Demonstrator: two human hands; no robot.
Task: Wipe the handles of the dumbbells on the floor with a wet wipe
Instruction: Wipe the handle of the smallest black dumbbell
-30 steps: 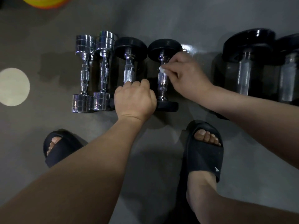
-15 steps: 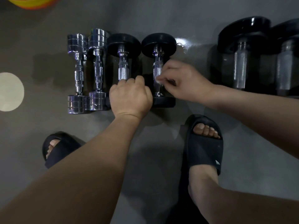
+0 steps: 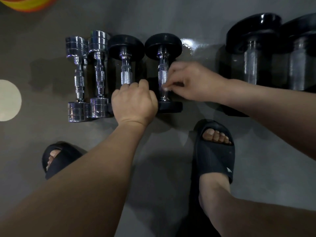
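Two big black dumbbells (image 3: 253, 53) lie well off to the right of your right hand (image 3: 193, 82); judge them heavy enough to stay put under a wipe. Four smaller ones lie in a row: the small black dumbbell (image 3: 163, 47) at your right hand, the neighbouring black dumbbell (image 3: 125, 48) under your left hand (image 3: 135, 101), and two chrome dumbbells (image 3: 77, 77) just left of that. All are rigid metal and likely to roll. Your left hand curls over the neighbour's near end, seemingly as a brace. Your right hand pinches the wet wipe (image 3: 165, 89), a small white wad, against the low part of the knurled handle (image 3: 162, 76). The wipe is soft and slick, and the knurling will probably snag it, so wrap it round the bar rather than dab. The grey floor (image 3: 171, 159) looks smooth and glossy, with a wet-looking sheen beyond your right hand. The room is dim. Black slippers (image 3: 213, 159) sit behind your wrists.
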